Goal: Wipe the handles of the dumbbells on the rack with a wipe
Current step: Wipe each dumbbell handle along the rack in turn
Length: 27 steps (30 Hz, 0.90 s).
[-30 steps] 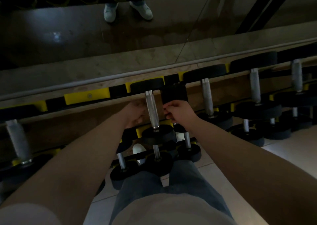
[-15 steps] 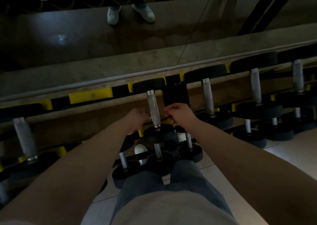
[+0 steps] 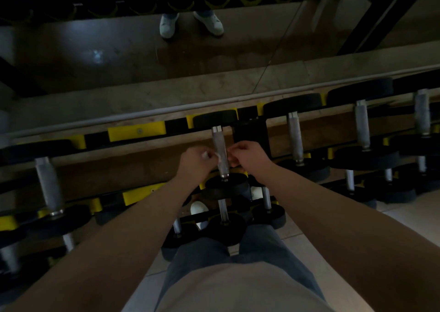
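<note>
A dumbbell with a knurled silver handle (image 3: 220,145) lies on the top tier of the black and yellow rack (image 3: 135,133), straight ahead of me. My left hand (image 3: 195,163) is at the handle's left side and pinches a small white wipe (image 3: 209,154) against it. On the opposite side my right hand (image 3: 247,157) has its fingers curled beside the lower part of the handle; the room is dim and I cannot tell whether they hold an end of the wipe.
More dumbbells (image 3: 295,135) lie to the right and one (image 3: 47,183) to the left on the top tier, smaller ones (image 3: 223,209) on the lower tier. A mirror (image 3: 190,50) behind the rack reflects white shoes. My legs stand close to the rack.
Both hands have slid down the handle toward me, from its middle to its lower part. The white wipe now shows at my left fingertips.
</note>
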Each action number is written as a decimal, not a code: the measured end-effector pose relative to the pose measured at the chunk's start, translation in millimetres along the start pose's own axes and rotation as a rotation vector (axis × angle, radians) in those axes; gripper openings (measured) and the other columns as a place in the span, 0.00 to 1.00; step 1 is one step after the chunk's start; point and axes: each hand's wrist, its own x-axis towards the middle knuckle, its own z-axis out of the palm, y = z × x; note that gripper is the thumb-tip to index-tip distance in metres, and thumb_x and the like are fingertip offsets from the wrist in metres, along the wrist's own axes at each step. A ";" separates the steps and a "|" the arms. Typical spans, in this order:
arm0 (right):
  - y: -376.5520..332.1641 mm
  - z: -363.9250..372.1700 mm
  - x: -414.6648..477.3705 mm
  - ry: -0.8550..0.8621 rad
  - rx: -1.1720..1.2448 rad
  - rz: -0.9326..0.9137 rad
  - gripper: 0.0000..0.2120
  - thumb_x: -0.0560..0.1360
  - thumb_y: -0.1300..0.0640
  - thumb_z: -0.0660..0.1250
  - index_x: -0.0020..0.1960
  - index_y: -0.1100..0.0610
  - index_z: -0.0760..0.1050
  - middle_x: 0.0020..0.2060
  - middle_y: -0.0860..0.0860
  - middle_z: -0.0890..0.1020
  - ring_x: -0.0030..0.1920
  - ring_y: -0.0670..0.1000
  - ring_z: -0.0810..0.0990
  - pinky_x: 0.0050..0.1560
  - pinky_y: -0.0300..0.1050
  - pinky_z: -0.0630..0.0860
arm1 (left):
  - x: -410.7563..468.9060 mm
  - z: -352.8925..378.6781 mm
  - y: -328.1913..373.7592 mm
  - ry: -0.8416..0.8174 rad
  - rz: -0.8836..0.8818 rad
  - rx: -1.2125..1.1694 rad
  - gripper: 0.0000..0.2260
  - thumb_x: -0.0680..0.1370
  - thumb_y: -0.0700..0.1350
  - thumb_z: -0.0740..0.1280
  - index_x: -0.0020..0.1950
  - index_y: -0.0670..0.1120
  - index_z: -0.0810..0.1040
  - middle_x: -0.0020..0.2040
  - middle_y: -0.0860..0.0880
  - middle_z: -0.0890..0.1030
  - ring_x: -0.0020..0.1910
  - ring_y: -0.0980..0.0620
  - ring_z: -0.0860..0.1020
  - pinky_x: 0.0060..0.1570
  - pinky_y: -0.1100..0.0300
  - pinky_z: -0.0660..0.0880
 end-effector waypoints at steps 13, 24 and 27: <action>8.7 -0.4 1.3 0.017 -0.077 -0.010 0.07 0.81 0.60 0.63 0.51 0.53 0.80 0.42 0.52 0.84 0.41 0.49 0.81 0.38 0.42 0.75 | 17.4 -8.9 9.1 0.163 0.382 0.294 0.08 0.78 0.48 0.69 0.51 0.48 0.85 0.46 0.49 0.83 0.44 0.56 0.76 0.43 0.63 0.67; 6.0 -6.4 -8.6 0.082 -0.093 -0.071 0.07 0.80 0.59 0.64 0.48 0.49 0.79 0.43 0.50 0.83 0.43 0.51 0.81 0.36 0.40 0.75 | 20.3 3.9 31.2 0.179 0.531 0.608 0.09 0.80 0.49 0.65 0.51 0.47 0.83 0.49 0.45 0.80 0.46 0.46 0.79 0.42 0.54 0.75; 5.2 -16.2 -12.6 0.085 -0.059 -0.071 0.08 0.80 0.59 0.63 0.50 0.51 0.80 0.43 0.52 0.84 0.41 0.49 0.81 0.33 0.37 0.73 | 15.9 6.9 31.4 0.257 0.485 0.610 0.09 0.81 0.48 0.65 0.52 0.47 0.84 0.50 0.45 0.80 0.45 0.45 0.80 0.42 0.53 0.77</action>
